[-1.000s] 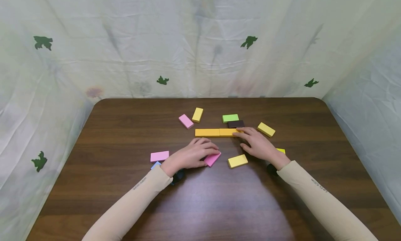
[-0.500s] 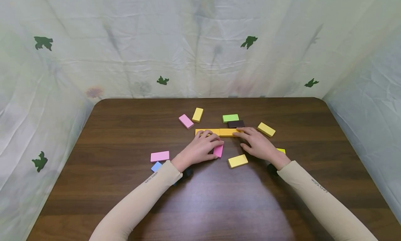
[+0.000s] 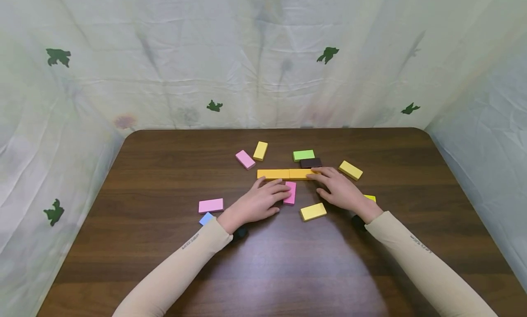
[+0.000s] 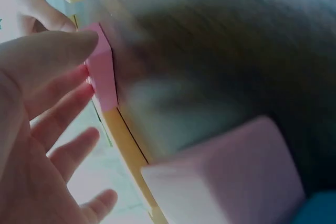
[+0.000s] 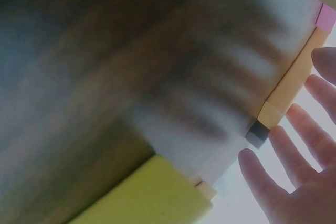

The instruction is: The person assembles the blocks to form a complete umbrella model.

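A bright pink block point(image 3: 290, 193) lies flat, its long side pointing away from me, just in front of two orange blocks point(image 3: 273, 174) set end to end in a row. My left hand point(image 3: 259, 201) reaches it with loosely straight fingers; a fingertip is at the pink block's left edge, and the thumb stands apart from it. At the right end of the orange row, my right hand point(image 3: 339, 189) rests its extended fingertips on or beside the block. A dark block point(image 3: 310, 163) and a green block point(image 3: 303, 155) lie just behind that end.
Around the row lie yellow blocks point(image 3: 313, 212), a light pink block point(image 3: 245, 159) at the back, another light pink block point(image 3: 211, 206) and a blue block point(image 3: 206, 218) by the left wrist. The brown table point(image 3: 164, 170) meets a pale curtain point(image 3: 173, 56) at its far edge.
My left hand has pushed the bright pink block away and rightward, turning it straighter beside the orange row. The thumb has since come away from it. My right hand has stayed put.
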### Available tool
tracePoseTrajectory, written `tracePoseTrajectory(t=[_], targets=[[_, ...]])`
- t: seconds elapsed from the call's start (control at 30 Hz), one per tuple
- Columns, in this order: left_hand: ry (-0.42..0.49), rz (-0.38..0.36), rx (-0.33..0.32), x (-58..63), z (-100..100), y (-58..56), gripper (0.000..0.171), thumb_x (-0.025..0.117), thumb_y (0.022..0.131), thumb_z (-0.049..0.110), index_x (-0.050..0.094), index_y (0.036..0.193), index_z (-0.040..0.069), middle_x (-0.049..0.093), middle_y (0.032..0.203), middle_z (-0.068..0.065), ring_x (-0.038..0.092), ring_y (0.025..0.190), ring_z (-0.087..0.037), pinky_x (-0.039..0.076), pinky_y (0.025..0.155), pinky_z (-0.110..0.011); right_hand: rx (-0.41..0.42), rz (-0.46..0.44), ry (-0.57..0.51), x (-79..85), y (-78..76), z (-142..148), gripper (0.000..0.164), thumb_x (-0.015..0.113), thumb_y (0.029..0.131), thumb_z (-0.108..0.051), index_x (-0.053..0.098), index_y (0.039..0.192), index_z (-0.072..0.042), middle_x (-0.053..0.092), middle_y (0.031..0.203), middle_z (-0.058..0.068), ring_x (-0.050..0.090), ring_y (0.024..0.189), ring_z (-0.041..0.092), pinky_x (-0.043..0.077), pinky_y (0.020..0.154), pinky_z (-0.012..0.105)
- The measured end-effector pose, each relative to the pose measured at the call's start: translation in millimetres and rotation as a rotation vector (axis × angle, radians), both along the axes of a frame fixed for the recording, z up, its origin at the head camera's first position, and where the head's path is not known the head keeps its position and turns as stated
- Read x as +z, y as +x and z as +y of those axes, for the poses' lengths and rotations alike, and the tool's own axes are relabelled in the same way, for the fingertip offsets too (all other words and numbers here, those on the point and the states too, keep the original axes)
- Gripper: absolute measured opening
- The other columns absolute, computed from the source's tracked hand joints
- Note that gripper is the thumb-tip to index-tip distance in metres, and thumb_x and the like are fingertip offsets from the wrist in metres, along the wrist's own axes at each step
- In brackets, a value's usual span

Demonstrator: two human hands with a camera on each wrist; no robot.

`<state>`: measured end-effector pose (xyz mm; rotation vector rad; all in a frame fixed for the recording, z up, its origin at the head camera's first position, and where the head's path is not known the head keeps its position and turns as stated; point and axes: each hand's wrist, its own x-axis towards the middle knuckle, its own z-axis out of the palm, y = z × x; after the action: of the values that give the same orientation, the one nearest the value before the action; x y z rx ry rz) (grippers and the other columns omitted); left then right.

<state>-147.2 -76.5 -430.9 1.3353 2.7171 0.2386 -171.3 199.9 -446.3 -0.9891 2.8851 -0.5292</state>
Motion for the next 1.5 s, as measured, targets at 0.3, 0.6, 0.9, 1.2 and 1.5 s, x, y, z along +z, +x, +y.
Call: tracePoseTrajectory(t=[0.3,0.6,0.9,1.2,1.5], targets=[[-0.031,0.047,0.022,-4.6,5,-1.7,0.050,0.065,0.091,0.023,0.052,0.139,0.015,0.045,0.143,-0.003,0.027,0.139,-0.027,0.019,0.106,-0.060,0.005,0.008,-0.004,-1.4,-0.6,-1,0.047,0.066,0.089,-0.011,0.056,0.135,-0.008,0.045,0.141,0.017,0.042,0.127,0.034,0.037,0.101,0.049],[-0.043,0.024,0.026,-4.9,5,-3.9,0.052,0.064,0.092,0.024,0.049,0.141,0.016,0.042,0.143,-0.003,0.024,0.140,-0.028,0.019,0.106,-0.061,0.001,0.007,0.002,0.8,-0.5,0,0.046,0.066,0.089,-0.011,0.056,0.134,-0.007,0.044,0.142,0.017,0.041,0.128,0.034,0.037,0.101,0.049],[-0.061,-0.040,0.030,-2.9,2,-4.4,0.056,0.062,0.093,0.026,0.044,0.145,0.016,0.039,0.148,-0.003,0.019,0.142,-0.027,0.014,0.108,-0.061,-0.003,0.002,0.006,0.0,0.6,0,0.047,0.066,0.089,-0.012,0.056,0.134,-0.008,0.044,0.142,0.017,0.041,0.127,0.034,0.038,0.101,0.049],[-0.060,-0.053,0.038,-3.0,2,-6.3,0.055,0.061,0.094,0.026,0.044,0.145,0.016,0.037,0.149,-0.003,0.020,0.142,-0.028,0.014,0.108,-0.061,0.001,-0.002,-0.005,0.3,0.7,0,0.046,0.066,0.089,-0.010,0.057,0.134,-0.008,0.045,0.141,0.017,0.042,0.127,0.034,0.038,0.101,0.049],[-0.049,-0.056,0.090,-2.4,0,-21.8,0.050,0.052,0.099,0.018,0.040,0.147,0.017,0.033,0.152,0.001,0.017,0.143,-0.024,0.016,0.107,-0.062,0.003,0.004,0.002,-1.0,0.4,0,0.047,0.066,0.089,-0.010,0.056,0.134,-0.007,0.045,0.141,0.017,0.042,0.127,0.034,0.039,0.100,0.049]])
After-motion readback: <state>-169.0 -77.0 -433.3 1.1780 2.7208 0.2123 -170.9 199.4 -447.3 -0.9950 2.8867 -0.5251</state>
